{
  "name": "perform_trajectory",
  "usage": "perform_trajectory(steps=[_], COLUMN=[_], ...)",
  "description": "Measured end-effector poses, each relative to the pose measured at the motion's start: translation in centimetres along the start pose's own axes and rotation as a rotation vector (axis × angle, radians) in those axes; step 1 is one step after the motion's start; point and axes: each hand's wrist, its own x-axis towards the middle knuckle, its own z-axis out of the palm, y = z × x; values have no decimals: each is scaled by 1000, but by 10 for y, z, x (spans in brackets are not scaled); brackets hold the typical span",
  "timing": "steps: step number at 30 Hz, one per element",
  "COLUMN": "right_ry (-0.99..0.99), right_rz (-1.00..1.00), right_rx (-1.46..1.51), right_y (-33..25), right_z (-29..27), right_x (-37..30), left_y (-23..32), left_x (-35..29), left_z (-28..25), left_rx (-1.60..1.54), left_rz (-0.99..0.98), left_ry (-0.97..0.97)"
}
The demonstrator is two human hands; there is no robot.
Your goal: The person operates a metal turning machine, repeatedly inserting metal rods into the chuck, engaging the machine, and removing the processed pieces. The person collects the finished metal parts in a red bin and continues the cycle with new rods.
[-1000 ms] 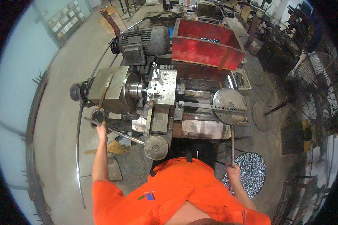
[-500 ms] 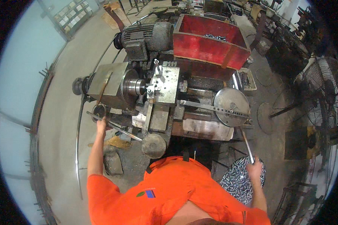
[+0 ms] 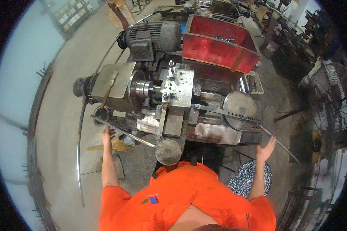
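My left hand (image 3: 107, 136) is just below the long steel lever (image 3: 128, 135) on the left, fingers apart and not wrapped around it. That lever runs down to a round disc hub (image 3: 168, 152) at the machine's front. On the right, my right hand (image 3: 265, 149) is open with its palm against or very near a thin rod handle (image 3: 280, 144); actual contact is hard to tell. This handle leads from the large round steel plate (image 3: 240, 109) and the perforated bar (image 3: 223, 111). Between my hands stands the metal tool block (image 3: 184, 87), beside the shiny spindle chuck (image 3: 143, 89).
A red bin (image 3: 219, 50) holding some small metal parts sits behind the machine, beside a grimy motor (image 3: 152, 38). Many small shiny metal pieces (image 3: 245, 179) fill a container below my right arm. A fan (image 3: 329, 98) stands far right; a broom head (image 3: 121, 145) lies at left.
The tool block has shifted right, away from the chuck. The right rod handle has swung outward and up; my right hand rose and released its grip. My left hand has loosened from its lever.
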Motion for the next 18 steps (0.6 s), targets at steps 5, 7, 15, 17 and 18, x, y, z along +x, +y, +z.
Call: perform_trajectory(steps=[5,7,15,17,18], right_ry=[-291,-369,-418,-421,-440], right_rz=[12,73,8,-29,-29], right_rx=[243,315,516,526,537], right_y=[-28,-44,-94,-100,-103], right_z=[7,3,-7,-16,-18], right_x=[-73,-79,-61,-48,-43], left_y=[-38,-36,-144,-83,-71], left_x=[-16,-16,6,-5,6], left_z=[38,50,63,58,42], left_rx=[1573,1674,1146,1407,1587], left_rz=[526,407,348,207,156], left_ry=[-278,-260,37,-244,-395])
